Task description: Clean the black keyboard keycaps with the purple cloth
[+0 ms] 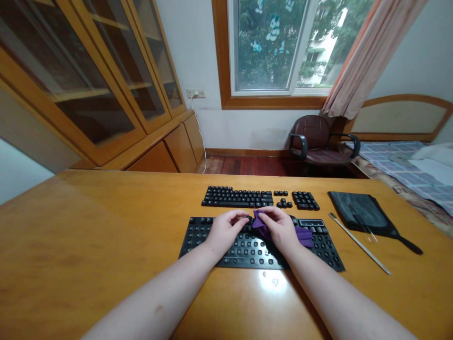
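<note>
My left hand (226,230) and my right hand (278,227) are both pinching a crumpled purple cloth (264,224) above a black keyboard (251,250). One end of the cloth trails out past my right hand onto the keyboard. Most of the keyboard's keycaps are off, leaving rows of bare switches. Its detached black keycaps (237,196) lie in neat groups on the desk just beyond it. My hands hide the keyboard's middle.
To the right of the keyboard lie a thin metal tool (359,243) and a black fabric pouch (361,212) with a black handle. All of this is on a wooden desk (88,236). Beyond it are a glass-fronted cabinet (99,80), a dark chair (318,146) and a bed (399,165).
</note>
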The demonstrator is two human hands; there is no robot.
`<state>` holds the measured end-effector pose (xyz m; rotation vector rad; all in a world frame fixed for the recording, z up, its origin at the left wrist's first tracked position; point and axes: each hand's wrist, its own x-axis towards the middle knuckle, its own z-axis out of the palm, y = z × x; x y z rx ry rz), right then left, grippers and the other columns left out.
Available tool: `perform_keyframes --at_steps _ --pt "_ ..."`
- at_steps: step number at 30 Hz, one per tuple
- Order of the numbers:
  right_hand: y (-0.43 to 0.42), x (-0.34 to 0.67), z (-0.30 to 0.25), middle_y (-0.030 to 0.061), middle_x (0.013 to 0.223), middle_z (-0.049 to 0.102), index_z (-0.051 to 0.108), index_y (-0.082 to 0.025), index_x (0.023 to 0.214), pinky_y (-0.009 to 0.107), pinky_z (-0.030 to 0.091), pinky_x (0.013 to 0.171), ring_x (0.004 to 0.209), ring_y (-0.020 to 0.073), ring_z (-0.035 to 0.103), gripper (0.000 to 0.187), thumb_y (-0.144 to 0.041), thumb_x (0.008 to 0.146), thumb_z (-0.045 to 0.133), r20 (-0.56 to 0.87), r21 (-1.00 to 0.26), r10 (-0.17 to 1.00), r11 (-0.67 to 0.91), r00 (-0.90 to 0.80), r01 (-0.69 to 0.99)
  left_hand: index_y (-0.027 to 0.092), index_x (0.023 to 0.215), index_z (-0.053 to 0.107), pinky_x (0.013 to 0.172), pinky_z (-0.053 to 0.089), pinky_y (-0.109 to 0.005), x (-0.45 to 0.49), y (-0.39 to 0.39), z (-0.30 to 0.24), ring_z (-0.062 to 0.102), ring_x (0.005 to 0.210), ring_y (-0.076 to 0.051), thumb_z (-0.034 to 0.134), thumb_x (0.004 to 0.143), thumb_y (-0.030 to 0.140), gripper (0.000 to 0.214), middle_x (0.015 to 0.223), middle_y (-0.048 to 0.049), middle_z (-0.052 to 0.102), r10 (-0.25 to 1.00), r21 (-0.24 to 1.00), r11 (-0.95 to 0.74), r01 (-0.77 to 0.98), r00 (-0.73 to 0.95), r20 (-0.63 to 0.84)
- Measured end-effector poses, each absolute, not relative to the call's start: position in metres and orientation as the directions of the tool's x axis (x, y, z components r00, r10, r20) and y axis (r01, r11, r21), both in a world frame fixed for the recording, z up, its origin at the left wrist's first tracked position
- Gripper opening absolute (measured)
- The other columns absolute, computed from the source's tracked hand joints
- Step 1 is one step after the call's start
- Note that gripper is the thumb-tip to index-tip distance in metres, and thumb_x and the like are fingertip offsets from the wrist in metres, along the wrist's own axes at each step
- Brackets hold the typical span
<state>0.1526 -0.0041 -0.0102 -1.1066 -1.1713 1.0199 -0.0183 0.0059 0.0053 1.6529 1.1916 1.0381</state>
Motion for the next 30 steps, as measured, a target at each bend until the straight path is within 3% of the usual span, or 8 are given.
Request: perform_keyframes --at_steps 5,11,15,19,25,30 --pt "-0.003 0.154 -0.010 0.0045 0.085 0.067 0.072 -0.023 0.081 0.034 0.048 0.081 0.085 0.0193 0.062 0.011 -0.028 0.074 0.066 0.308 -0.944 0.951 0.303 0.019 0.133 0.018 0.092 0.070 0.083 0.052 -0.033 -0.014 0.008 -0.002 0.066 0.084 -0.019 0.062 0.076 0.020 0.019 0.092 -0.0053 0.072 0.954 0.950 -0.214 0.227 0.256 0.154" --pt "-0.004 0.151 -0.014 0.0017 0.071 0.067 0.066 -0.020 0.081 0.028 0.049 0.061 0.063 0.0156 0.060 0.020 -0.034 0.068 0.071 0.130 -0.992 0.986 0.129 0.100 0.012 0.018 0.095 0.070 0.081 0.054 -0.033 -0.012 0.002 -0.004 0.067 0.081 -0.018 0.065 0.072 0.019 0.023 0.093 -0.0060 0.071 0.953 0.970 -0.185 0.158 0.269 0.138" --pt "-0.004 0.152 -0.014 0.0042 0.075 0.069 0.068 -0.019 0.073 0.032 0.051 0.070 0.071 0.0186 0.063 0.014 -0.033 0.069 0.070 0.174 -0.979 0.981 0.162 0.088 0.127 0.017 0.097 0.066 0.079 0.054 -0.031 -0.011 0.004 -0.006 0.067 0.078 -0.016 0.064 0.073 0.018 0.024 0.083 -0.0036 0.071 0.966 0.986 -0.148 0.078 0.227 0.127" --pt "-0.004 0.154 -0.010 0.0049 0.078 0.071 0.072 -0.021 0.072 0.034 0.050 0.078 0.078 0.0203 0.065 0.010 -0.030 0.072 0.067 0.260 -0.945 0.964 0.243 0.052 0.220 0.015 0.079 0.064 0.072 0.054 -0.028 -0.011 0.005 -0.007 0.066 0.072 -0.015 0.066 0.070 0.019 0.010 0.075 -0.0027 0.069 0.975 0.992 -0.117 0.047 0.197 0.106" --pt "-0.005 0.156 -0.007 0.0057 0.081 0.071 0.074 -0.022 0.078 0.034 0.050 0.077 0.080 0.0205 0.064 0.011 -0.030 0.074 0.067 0.322 -0.910 0.943 0.333 -0.085 0.245 0.015 0.075 0.064 0.074 0.055 -0.030 -0.012 0.005 -0.007 0.067 0.073 -0.016 0.066 0.070 0.020 0.008 0.076 -0.0030 0.070 0.979 0.996 -0.085 0.016 0.187 0.080" --pt "-0.005 0.157 -0.008 0.0053 0.082 0.071 0.074 -0.024 0.078 0.034 0.051 0.077 0.081 0.0209 0.064 0.011 -0.031 0.071 0.071 0.308 -0.922 0.946 0.323 -0.100 0.215 0.014 0.075 0.064 0.074 0.055 -0.030 -0.013 0.006 -0.009 0.067 0.072 -0.017 0.067 0.069 0.021 0.009 0.075 -0.0032 0.070 0.977 0.999 -0.044 -0.016 0.209 0.046"
